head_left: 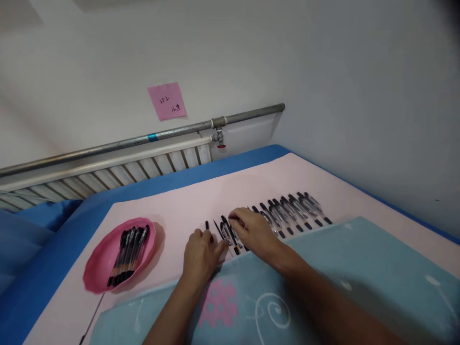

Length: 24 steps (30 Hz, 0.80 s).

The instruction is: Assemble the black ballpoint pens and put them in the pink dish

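My left hand (201, 251) rests at the left end of a row of black-and-clear pens, its fingers curled and its thumb reaching toward the nearest pens. A short black piece (207, 224) shows just beyond its fingertips; whatever those fingers hold is hidden. Beside it lies a thin pointed black piece (218, 228). My right hand (253, 232) is closed, with its fingertips on a pen (227, 232) next to the left thumb. To the right of that hand, several more pens (287, 211) lie side by side, with short black pieces (299, 228) below them.
A pink scalloped basket (88, 273) holding several pens (129, 254) stands at the left on the pale pink sheet (172, 211). A light blue patterned cloth (323, 258) covers the near side. Behind are a radiator (136, 167), a pipe (179, 130) and a wall with a pink note (167, 101).
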Tool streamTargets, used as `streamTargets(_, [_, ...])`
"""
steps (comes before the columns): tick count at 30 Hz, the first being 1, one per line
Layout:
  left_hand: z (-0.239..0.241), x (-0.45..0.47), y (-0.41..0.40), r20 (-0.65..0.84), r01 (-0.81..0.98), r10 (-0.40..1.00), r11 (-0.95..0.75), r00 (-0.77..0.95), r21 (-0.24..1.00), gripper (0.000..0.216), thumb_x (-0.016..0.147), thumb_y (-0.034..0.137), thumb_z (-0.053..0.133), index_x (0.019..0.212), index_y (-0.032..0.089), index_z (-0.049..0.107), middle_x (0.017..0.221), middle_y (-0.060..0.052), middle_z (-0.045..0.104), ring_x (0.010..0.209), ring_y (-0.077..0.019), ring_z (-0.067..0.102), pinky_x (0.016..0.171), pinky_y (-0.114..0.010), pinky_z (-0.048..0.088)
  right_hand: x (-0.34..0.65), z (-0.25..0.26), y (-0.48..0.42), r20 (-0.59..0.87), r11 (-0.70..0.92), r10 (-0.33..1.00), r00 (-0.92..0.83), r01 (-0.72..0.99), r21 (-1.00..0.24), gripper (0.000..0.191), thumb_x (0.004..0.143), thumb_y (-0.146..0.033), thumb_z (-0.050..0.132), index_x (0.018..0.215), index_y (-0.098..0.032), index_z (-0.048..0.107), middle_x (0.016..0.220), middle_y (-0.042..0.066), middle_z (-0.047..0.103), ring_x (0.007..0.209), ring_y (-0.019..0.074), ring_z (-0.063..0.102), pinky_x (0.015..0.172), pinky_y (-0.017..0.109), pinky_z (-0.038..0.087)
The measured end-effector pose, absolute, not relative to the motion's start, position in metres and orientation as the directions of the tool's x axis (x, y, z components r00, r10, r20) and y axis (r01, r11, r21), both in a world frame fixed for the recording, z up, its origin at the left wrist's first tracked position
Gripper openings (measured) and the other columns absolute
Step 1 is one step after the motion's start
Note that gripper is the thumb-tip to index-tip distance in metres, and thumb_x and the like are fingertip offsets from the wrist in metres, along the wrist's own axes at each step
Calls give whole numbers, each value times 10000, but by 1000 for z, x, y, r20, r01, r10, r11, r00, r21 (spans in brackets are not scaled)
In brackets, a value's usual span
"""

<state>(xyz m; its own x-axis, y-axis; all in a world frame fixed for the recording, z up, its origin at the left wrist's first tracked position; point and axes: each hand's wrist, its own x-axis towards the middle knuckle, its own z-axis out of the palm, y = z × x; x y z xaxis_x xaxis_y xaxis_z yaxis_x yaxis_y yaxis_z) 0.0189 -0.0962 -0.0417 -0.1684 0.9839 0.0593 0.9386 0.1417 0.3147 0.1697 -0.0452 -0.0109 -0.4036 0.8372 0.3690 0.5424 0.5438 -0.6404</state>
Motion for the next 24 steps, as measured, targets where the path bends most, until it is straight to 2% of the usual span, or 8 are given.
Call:
streamTargets(5, [-44, 20, -94, 54, 940, 977, 181, -205, 289, 318, 696, 451, 546, 803, 156, 591, 846, -121, 548, 842, -250, 517, 718, -334, 376, 169, -12, -44, 348, 534, 842, -411, 556, -636, 148, 801, -166, 437, 802, -188, 583, 775, 20, 603, 718, 127, 534, 645, 232, 371])
streamTargets(10, [-39, 6, -92, -4, 922, 954, 292, -301, 254, 221, 738, 287, 469, 855, 133, 577, 895, -135, 559, 813, -234, 549, 693, -319, 377, 170, -12, -44, 344, 541, 838, -424, 560, -627, 150, 809, -169, 427, 796, -185, 575, 780, 24, 595, 729, 130, 533, 640, 229, 366])
streamTargets(13, [-35, -10, -96, -59, 891, 941, 335, -334, 305, 188, 754, 260, 443, 846, 149, 564, 858, -124, 594, 765, -213, 573, 649, -296, 372, 171, -11, -45, 337, 542, 836, -433, 562, -625, 153, 813, -170, 419, 795, -186, 570, 781, 23, 591, 724, 129, 530, 631, 230, 360])
streamTargets(16, [-34, -26, -99, -86, 824, 917, 389, -390, 412, 129, 708, 199, 484, 816, 173, 549, 747, -95, 625, 715, -209, 581, 608, -287, 361, 172, -10, -46, 341, 549, 830, -441, 543, -635, 155, 816, -168, 413, 797, -184, 566, 785, 24, 590, 722, 127, 528, 629, 229, 360])
streamTargets(18, [-35, -33, -101, -103, 699, 884, 427, -456, 574, 144, 664, 185, 532, 808, 180, 536, 691, -65, 621, 646, -192, 575, 573, -275, 362, 171, -9, -48, 337, 543, 831, -442, 519, -660, 152, 810, -163, 420, 786, -181, 569, 775, 22, 592, 719, 125, 530, 632, 230, 362])
streamTargets(21, [-35, -28, -101, -146, 278, 876, 298, -460, 913, 224, 626, 239, 609, 818, 173, 514, 619, -6, 586, 544, -142, 547, 531, -247, 383, 164, -10, -54, 259, 476, 848, -462, 452, -754, 151, 805, -192, 441, 765, -180, 586, 724, 8, 595, 675, 118, 535, 604, 224, 368])
streamTargets(22, [-34, -24, -101, -156, 114, 892, 224, -424, 968, 254, 615, 257, 634, 819, 168, 510, 611, 5, 580, 537, -130, 544, 533, -239, 394, 161, -11, -57, 212, 430, 854, -475, 414, -802, 150, 809, -222, 449, 796, -182, 593, 707, 3, 594, 649, 114, 537, 583, 219, 371])
streamTargets(24, [-31, -11, -102, -158, -130, 932, 121, -328, 984, 282, 595, 270, 675, 799, 164, 511, 622, 11, 590, 560, -118, 552, 562, -235, 418, 154, -15, -62, 118, 321, 852, -511, 330, -888, 186, 809, -282, 467, 913, -184, 586, 693, -5, 594, 591, 103, 537, 531, 206, 372])
